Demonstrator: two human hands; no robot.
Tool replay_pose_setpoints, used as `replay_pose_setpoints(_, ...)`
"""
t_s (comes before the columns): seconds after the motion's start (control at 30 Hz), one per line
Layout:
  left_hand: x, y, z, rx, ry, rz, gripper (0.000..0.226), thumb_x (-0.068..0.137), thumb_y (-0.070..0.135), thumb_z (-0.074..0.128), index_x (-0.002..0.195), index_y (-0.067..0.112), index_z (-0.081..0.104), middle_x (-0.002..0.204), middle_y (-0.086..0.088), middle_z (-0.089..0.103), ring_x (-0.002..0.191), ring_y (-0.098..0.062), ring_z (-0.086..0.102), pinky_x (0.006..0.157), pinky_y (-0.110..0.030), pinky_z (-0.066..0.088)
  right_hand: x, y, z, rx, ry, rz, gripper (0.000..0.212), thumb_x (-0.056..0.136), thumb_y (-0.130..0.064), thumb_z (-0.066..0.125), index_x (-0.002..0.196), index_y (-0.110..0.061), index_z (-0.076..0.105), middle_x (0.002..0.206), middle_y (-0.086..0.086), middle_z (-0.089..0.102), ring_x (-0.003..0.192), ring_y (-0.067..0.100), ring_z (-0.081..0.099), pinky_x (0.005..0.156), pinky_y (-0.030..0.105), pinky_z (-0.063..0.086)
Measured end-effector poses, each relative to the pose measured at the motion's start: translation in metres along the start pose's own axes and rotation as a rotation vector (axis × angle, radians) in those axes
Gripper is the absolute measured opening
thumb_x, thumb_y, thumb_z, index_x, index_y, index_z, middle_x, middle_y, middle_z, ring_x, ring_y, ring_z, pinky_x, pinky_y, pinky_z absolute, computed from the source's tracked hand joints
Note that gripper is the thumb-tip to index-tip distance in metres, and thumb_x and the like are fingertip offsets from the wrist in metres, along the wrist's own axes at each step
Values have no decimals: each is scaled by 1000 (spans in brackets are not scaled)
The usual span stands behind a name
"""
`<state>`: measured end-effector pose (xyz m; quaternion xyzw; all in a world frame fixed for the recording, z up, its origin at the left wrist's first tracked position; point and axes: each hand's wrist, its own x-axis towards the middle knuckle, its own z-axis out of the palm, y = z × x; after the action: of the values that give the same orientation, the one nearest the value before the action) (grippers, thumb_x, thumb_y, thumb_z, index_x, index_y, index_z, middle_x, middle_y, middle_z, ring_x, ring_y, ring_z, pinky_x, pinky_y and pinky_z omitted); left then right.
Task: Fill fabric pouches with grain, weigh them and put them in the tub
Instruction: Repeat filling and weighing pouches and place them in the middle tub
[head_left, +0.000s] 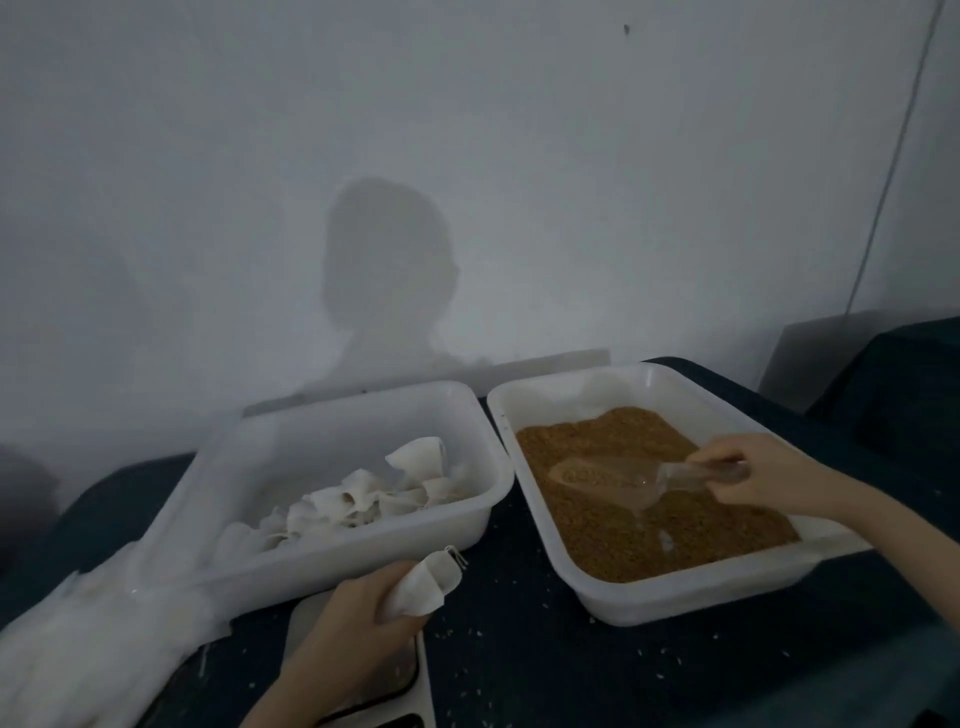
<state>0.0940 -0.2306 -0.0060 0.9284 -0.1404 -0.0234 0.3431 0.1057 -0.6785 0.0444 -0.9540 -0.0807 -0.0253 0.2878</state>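
My left hand (348, 618) grips a small white fabric pouch (423, 584) over the scale (395, 691), in front of the left tub. My right hand (753, 475) holds the handle of a clear plastic scoop (608, 480) loaded with brown grain. The scoop hovers just above the grain (649, 525) in the right white tub (691, 597). The left white tub (322, 551) holds several filled white pouches (363, 499).
A pile of white fabric (88, 644) lies at the left front, beside the left tub. Loose grains are scattered on the dark table (545, 665). A grey wall stands close behind the tubs. A dark object (904, 384) sits at the far right.
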Motion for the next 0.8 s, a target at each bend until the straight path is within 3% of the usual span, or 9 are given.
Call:
replay_pose_setpoints(0.1,-4,1,-2,-62,-3,2,14,78,53,66,82,61,55,85,54,51,87,29,48,69,-3,42,4,-17,-2,16,2,-58,42,79,-5,70,94,-44,66,91,-27,63,84,-3,58,70,21,43)
replay_pose_setpoints(0.2,-6,0,-3,-87,7,2,24,85,38,68,89,54,51,83,57,48,86,31,46,68,4,36,8,-40,0,53,-36,-122,45,79,-6,69,94,-49,69,90,-18,65,82,5,60,72,25,50)
replay_pose_setpoints(0.3,-9,-1,-5,-142,14,18,20,86,36,68,93,49,55,90,47,56,87,21,53,67,0,39,9,-68,5,74,-129,-227,46,81,-9,67,98,-52,67,91,-13,64,81,9,61,71,21,51)
replay_pose_setpoints(0.47,-16,-1,-10,-196,61,39,19,82,44,66,100,42,60,94,24,67,89,7,61,73,-13,47,12,-105,18,52,-291,-294,30,80,-21,64,97,-44,69,91,-9,62,81,12,59,71,24,49)
replay_pose_setpoints(0.57,-20,0,-13,-179,89,68,28,79,51,65,104,42,59,96,23,67,90,5,62,75,-17,49,16,-119,28,21,-314,-282,26,73,-34,60,94,-46,69,90,-12,63,81,11,60,74,29,50)
replay_pose_setpoints(0.8,-23,-1,-17,-86,119,52,30,79,46,68,105,48,53,98,20,66,92,6,60,86,-29,52,23,-136,41,30,-305,-266,38,78,-13,62,92,-48,69,89,-17,63,78,2,59,67,19,48)
